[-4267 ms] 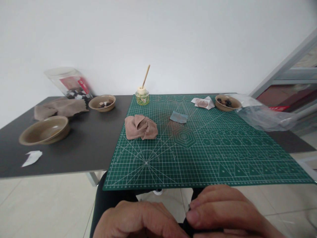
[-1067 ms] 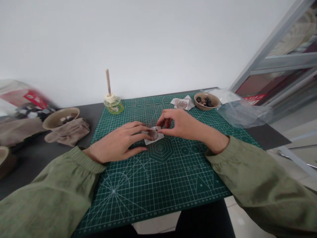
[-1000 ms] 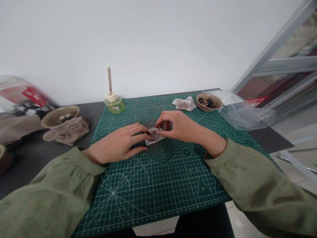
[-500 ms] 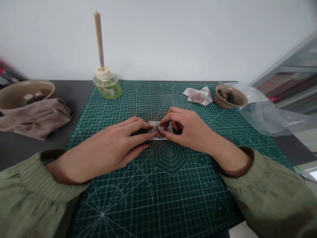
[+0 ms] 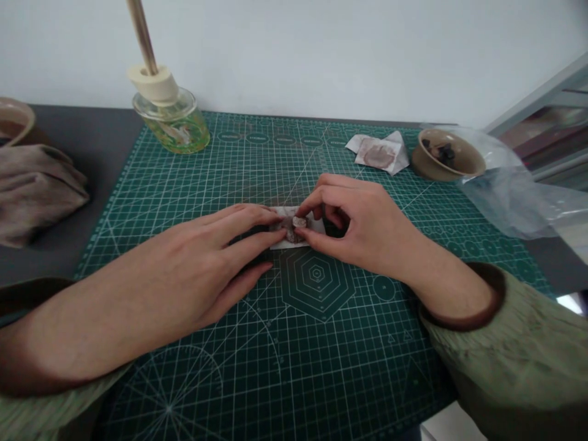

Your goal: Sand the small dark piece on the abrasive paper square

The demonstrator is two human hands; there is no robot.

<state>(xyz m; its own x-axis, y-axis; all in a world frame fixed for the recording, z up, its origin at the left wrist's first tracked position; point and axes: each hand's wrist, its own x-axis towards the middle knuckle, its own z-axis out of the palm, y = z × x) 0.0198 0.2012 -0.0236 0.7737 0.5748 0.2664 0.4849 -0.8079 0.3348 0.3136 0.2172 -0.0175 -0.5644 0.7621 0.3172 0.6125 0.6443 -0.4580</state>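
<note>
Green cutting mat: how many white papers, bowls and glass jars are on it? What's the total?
Far white paper and near white paper: 2
Tan bowl: 1
Glass jar: 1
Total: 4

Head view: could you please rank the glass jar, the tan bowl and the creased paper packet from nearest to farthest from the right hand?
From the right hand:
1. Creased paper packet, straight ahead.
2. Tan bowl, ahead and to the right.
3. Glass jar, far left.
</note>
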